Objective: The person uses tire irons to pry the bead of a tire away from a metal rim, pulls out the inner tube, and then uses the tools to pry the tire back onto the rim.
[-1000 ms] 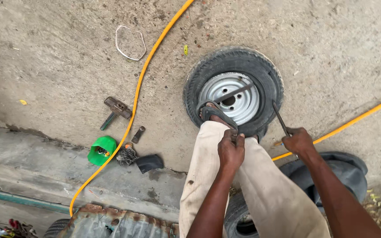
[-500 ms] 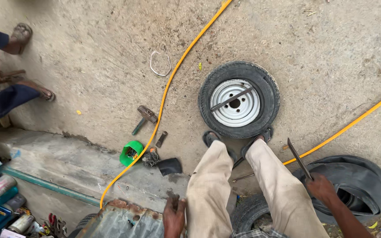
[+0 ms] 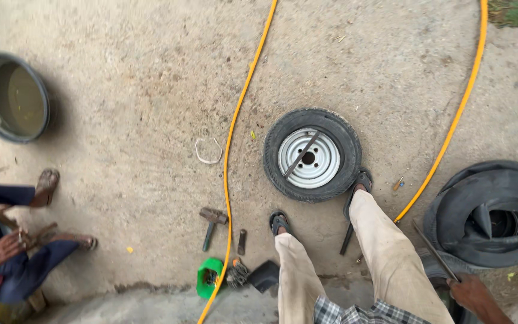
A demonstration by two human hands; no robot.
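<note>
Down at the lower right, the right hand (image 3: 472, 294) was clamped on a long metal tyre lever (image 3: 434, 249), beside a heap of black inner tubes (image 3: 493, 210). Left hand was out of sight. Well apart, a small wheel (image 3: 312, 155) lay flat on the concrete floor (image 3: 139, 90), a second lever (image 3: 300, 156) across its rim.

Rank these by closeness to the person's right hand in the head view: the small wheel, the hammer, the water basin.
From the right hand, at bottom right:
1. The small wheel, lying flat at centre, by the feet.
2. The hammer, left of the yellow hose.
3. The water basin, far upper left.
</note>
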